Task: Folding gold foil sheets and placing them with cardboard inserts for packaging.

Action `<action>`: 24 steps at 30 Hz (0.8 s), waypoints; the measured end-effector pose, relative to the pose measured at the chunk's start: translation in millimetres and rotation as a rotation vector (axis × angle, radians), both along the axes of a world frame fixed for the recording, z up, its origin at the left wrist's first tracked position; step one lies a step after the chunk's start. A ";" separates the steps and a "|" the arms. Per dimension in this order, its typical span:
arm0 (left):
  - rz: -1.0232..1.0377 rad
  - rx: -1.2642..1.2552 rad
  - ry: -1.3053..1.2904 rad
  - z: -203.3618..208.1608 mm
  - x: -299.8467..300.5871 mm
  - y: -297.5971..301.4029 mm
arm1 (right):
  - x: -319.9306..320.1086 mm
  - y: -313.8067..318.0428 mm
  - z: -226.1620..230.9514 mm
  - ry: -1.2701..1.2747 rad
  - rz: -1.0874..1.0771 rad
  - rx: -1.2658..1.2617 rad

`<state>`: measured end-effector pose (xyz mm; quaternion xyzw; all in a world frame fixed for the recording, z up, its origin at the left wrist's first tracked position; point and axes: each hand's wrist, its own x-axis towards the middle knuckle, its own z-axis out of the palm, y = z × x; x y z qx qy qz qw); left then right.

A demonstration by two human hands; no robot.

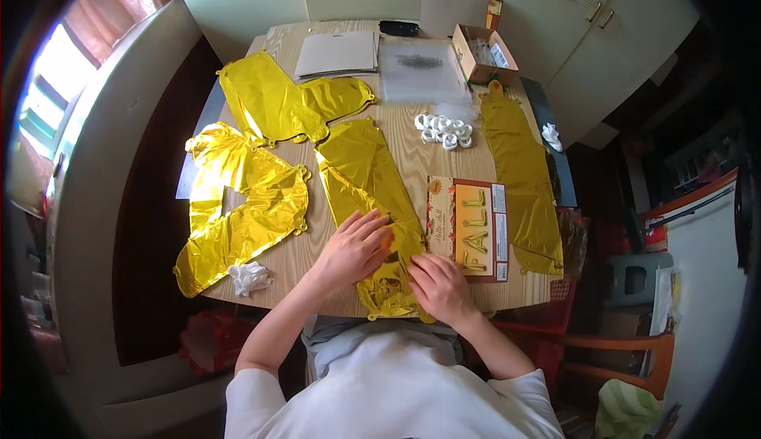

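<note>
A flat gold foil balloon lies lengthwise in front of me, its near half creased and folded over. My left hand rests on the middle of that foil, fingers stretched out and slightly apart. At its right edge, near the bottom, my right hand has its fingers curled and pressed together on the foil; the thumb's grip is partly hidden. Just beyond the right hand is a printed card picturing gold letter balloons. Other flat gold balloons lie left, far left and right.
White ribbon rolls cluster at centre right. Behind them are clear plastic bags, stacked pale sheets and an open cardboard box. Crumpled white tissue sits by the near left edge, another piece at the right edge.
</note>
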<state>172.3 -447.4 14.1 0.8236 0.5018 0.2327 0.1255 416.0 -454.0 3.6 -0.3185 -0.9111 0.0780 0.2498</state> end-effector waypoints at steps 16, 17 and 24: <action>0.067 -0.078 0.119 -7.1 1.2 15.8 | 4.5 3.1 0.9 0.110 -0.085 -0.129; 0.120 -0.078 0.108 -8.1 -4.5 11.8 | 5.4 7.7 1.0 0.104 -0.097 -0.125; 0.181 -0.110 0.193 -20.3 -14.6 -6.0 | 1.5 35.9 -7.3 0.134 -0.101 -0.301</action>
